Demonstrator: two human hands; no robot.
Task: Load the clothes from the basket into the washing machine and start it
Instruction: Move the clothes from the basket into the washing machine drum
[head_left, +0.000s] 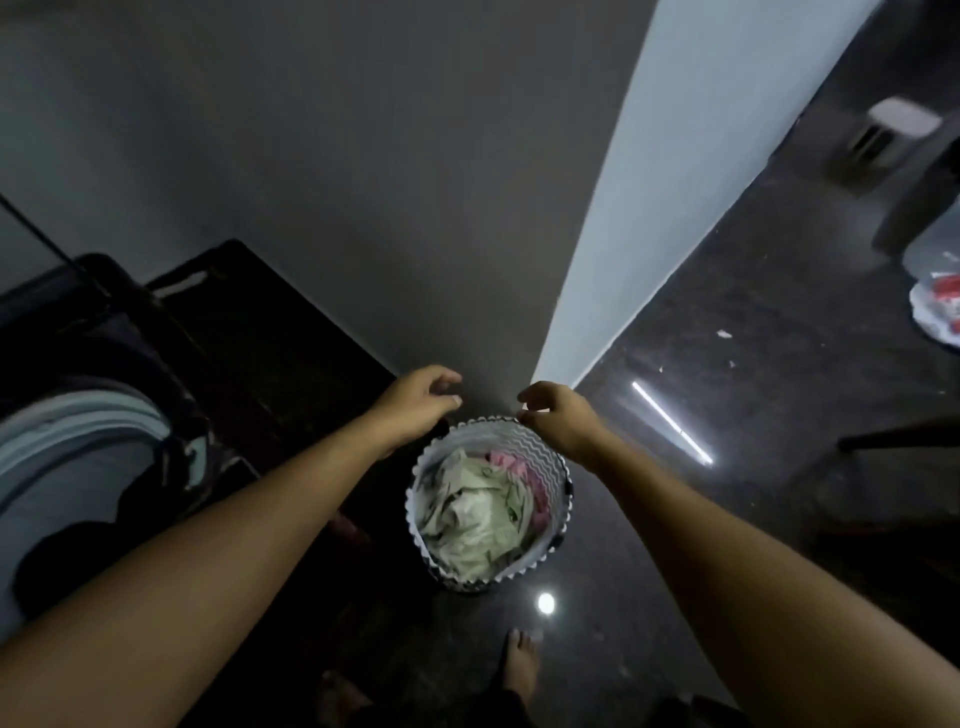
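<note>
A round basket (558, 470) with a zigzag pattern stands on the dark floor below me, at the foot of a wall corner. Pale green clothes (475, 512) and a pink garment (506, 462) fill it. My left hand (418, 400) hovers over the basket's far left rim, fingers loosely curled and holding nothing. My right hand (558, 413) hovers at the far right rim with curled fingers; whether it touches the rim I cannot tell. The washing machine (78, 431) is at my left, its grey round opening showing.
A dark cabinet top (249, 332) lies between the machine and the basket. My bare feet (519, 665) stand just before the basket. A white bag with red items (940, 306) lies on the floor at far right, near a dark bar (898, 434).
</note>
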